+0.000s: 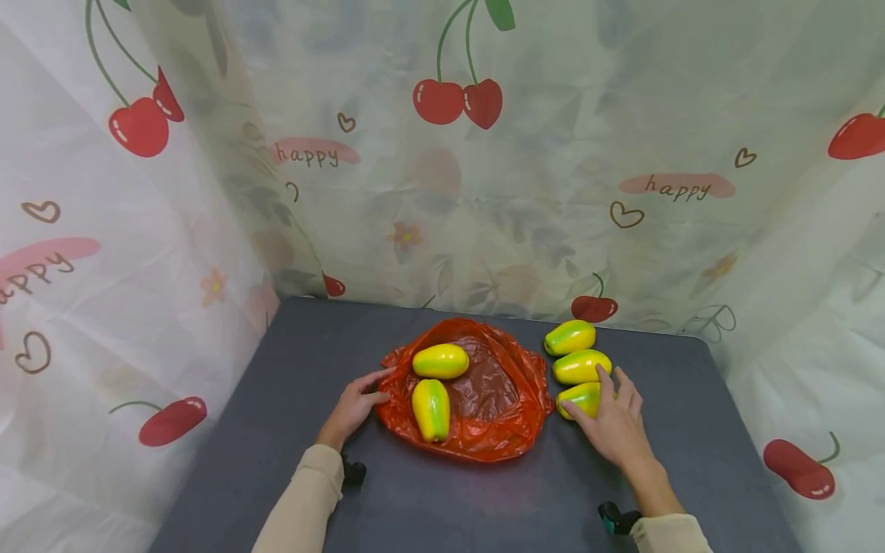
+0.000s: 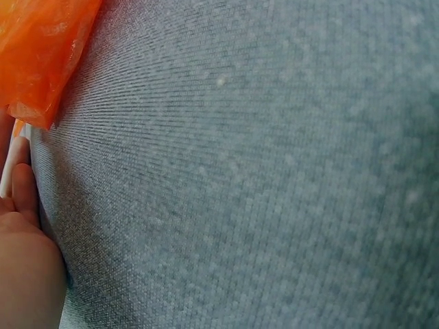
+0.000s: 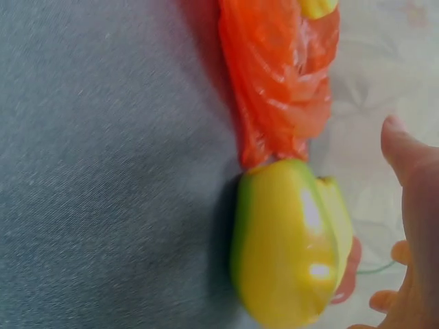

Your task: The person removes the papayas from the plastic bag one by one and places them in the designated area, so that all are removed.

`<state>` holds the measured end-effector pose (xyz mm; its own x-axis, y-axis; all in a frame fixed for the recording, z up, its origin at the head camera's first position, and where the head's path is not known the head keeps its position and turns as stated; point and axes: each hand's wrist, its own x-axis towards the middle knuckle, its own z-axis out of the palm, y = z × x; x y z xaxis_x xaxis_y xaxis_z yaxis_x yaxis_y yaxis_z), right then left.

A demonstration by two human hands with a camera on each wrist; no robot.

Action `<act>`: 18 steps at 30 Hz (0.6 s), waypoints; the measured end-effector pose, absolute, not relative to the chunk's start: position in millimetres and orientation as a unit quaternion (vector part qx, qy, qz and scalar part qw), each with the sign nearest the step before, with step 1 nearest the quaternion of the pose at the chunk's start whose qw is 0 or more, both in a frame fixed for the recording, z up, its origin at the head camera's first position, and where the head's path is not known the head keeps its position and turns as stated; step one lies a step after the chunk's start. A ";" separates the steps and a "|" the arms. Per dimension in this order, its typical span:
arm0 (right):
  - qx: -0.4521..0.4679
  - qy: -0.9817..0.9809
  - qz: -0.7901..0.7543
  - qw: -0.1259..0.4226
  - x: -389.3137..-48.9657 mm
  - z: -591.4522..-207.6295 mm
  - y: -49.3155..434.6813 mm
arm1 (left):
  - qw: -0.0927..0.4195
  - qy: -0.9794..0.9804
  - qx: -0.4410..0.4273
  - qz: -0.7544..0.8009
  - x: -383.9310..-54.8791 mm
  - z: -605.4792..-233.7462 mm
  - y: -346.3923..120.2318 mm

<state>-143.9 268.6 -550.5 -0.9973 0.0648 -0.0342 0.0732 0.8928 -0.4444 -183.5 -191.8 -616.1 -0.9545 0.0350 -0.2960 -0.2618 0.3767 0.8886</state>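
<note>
Spread open on the dark table [image 1: 508,503], with two yellow-green fruits [image 1: 431,411] inside toward the left: a red plastic bag [image 1: 534,384]. Just right of it, lined up front to back, three more fruits [image 1: 577,369]. Over the nearest of these, a right hand [image 1: 618,430], thumb and fingers apart. At the bag's left edge, a left hand [image 1: 354,407], touching; pinching or merely resting, cannot tell. Behind, a cherry-printed curtain [image 1: 539,153].

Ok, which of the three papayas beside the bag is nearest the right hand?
The front papaya, nearest the person: in the head view, the right hand partly covers it; the middle papaya and back papaya lie farther off.
</note>
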 end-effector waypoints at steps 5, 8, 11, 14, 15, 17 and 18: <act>0.014 0.973 -0.227 0.033 -144.4 -539.0 259.2 | 0.133 0.819 -0.067 0.555 -182.8 -615.4 -191.6; 0.000 0.972 -0.230 0.040 -145.2 -532.8 252.4 | 0.133 0.820 -0.065 0.553 -182.5 -615.8 -191.9; -0.021 0.972 -0.231 0.033 -147.0 -528.0 245.1 | 0.132 0.819 -0.066 0.555 -182.9 -616.3 -192.0; -0.048 0.973 -0.225 0.019 -148.5 -524.3 237.3 | 0.132 0.818 -0.066 0.556 -183.6 -616.3 -191.7; -0.057 0.974 -0.219 0.016 -148.7 -523.3 234.5 | 0.132 0.817 -0.068 0.557 -183.9 -616.3 -191.5; -0.074 0.975 -0.209 0.011 -148.6 -521.4 229.1 | 0.132 0.818 -0.070 0.555 -183.7 -616.5 -191.2; -0.081 0.976 -0.201 0.010 -148.3 -520.4 226.4 | 0.132 0.819 -0.070 0.555 -183.7 -617.0 -191.0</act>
